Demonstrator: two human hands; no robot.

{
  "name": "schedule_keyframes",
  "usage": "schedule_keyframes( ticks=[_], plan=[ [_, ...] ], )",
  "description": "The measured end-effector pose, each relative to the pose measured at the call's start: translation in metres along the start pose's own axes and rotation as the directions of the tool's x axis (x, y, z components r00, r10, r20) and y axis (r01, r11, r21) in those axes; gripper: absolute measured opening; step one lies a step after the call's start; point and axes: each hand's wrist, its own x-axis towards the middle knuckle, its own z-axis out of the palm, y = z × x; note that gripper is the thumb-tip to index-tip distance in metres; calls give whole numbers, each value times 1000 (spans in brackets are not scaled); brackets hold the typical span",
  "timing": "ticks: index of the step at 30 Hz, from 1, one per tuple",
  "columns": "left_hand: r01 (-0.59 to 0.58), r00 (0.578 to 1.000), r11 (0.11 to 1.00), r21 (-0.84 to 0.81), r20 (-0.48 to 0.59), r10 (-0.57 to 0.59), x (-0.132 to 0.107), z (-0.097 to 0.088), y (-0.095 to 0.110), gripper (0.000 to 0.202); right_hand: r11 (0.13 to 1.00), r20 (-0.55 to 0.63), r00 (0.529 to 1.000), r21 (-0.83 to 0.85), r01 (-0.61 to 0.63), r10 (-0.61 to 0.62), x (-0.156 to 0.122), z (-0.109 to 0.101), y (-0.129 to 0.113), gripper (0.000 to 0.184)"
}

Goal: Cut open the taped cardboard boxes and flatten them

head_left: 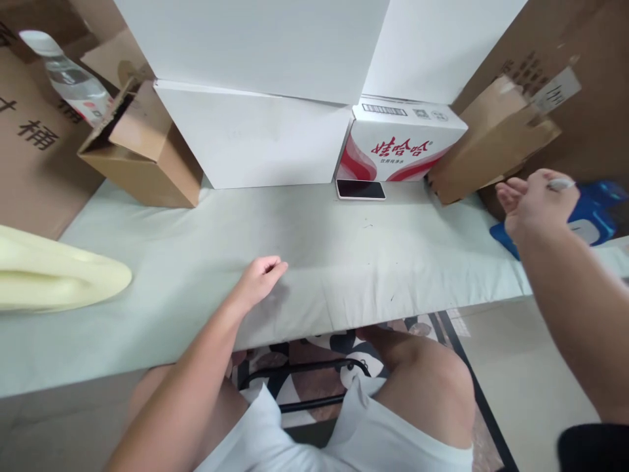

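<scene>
My left hand (260, 280) rests on the pale green cloth (304, 229) in a loose fist, and nothing shows in it. Off to the right, my right hand (539, 202) is raised with its fingers curled. A small whitish object (561, 185) shows at that hand, too blurred to name. Just behind the hand lies a blue plastic pack (592, 213), partly hidden by the wrist. A tall brown cardboard box (486, 141) stands close by on its left.
A phone (361, 189) lies before a red-and-white carton (403, 141). White panels (260, 134) close off the back. At left stand an open cardboard box (147, 154), a clear plastic bottle (73, 78) and a pale yellow object (59, 272). The table's front edge runs above my knees.
</scene>
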Motion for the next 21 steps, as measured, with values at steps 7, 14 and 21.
schedule_keyframes(
  ticks=[7, 14, 21],
  plan=[
    [-31, 999, 999, -20, 13, 32, 2, 1, -2, 39, 977, 385, 904, 23, -210, 185, -214, -6, 17, 18],
    [-49, 999, 998, -50, -18, 48, -2, 4, -6, 38, 904, 846, 485, -365, 222, 222, -317, 5, 49, 19],
    [-9, 992, 996, -86, -128, -3, -2, -7, -13, 33, 725, 925, 230, -379, 574, 302, -320, 21, 39, 27]
  ],
)
